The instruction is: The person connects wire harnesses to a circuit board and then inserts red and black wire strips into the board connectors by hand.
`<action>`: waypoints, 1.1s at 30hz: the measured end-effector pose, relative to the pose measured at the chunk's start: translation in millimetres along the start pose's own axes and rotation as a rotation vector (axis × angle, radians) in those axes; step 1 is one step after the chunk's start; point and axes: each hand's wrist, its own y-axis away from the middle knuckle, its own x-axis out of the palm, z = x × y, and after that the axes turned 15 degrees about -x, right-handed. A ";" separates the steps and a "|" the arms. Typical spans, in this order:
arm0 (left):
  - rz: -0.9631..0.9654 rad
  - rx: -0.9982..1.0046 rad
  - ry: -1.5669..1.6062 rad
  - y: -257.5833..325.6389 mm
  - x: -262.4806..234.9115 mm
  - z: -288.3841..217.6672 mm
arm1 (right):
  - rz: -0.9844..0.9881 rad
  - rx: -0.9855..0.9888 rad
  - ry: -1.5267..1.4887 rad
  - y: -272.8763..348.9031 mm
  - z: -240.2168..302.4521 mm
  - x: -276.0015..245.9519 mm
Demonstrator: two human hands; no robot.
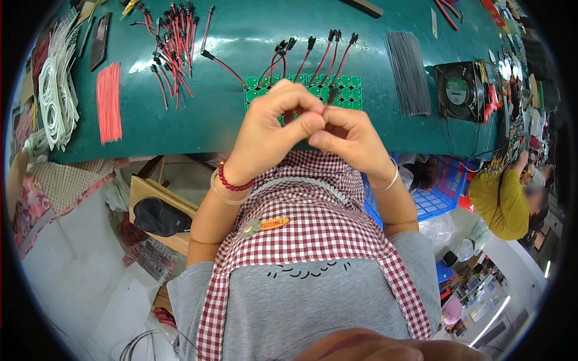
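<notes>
Both hands curled, fingertips meeting: left hand [271, 129], right hand [349, 135] pinching small black connector [332, 95] over green tray [352, 90].

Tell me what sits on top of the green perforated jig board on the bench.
Red-and-black wires with black plug connectors lead onto the green perforated jig board. Its near middle is covered by the left hand and right hand, so anything there is hidden.

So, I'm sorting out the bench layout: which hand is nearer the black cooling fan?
Right. The right hand is nearer the black cooling fan, which sits up and to its right; the left hand is farther left, beyond the right.
</notes>
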 end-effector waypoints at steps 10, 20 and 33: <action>0.015 0.184 -0.443 8.5 -40.0 -39.9 | 0.077 -0.039 0.056 9.2 13.9 -19.0; -0.895 -0.010 -1.310 -43.5 -142.6 29.5 | -0.441 -0.192 0.601 -10.4 -38.1 -77.1; -0.910 -0.132 -0.662 -18.8 -131.6 17.7 | -0.444 -0.203 0.616 -11.5 -39.5 -76.0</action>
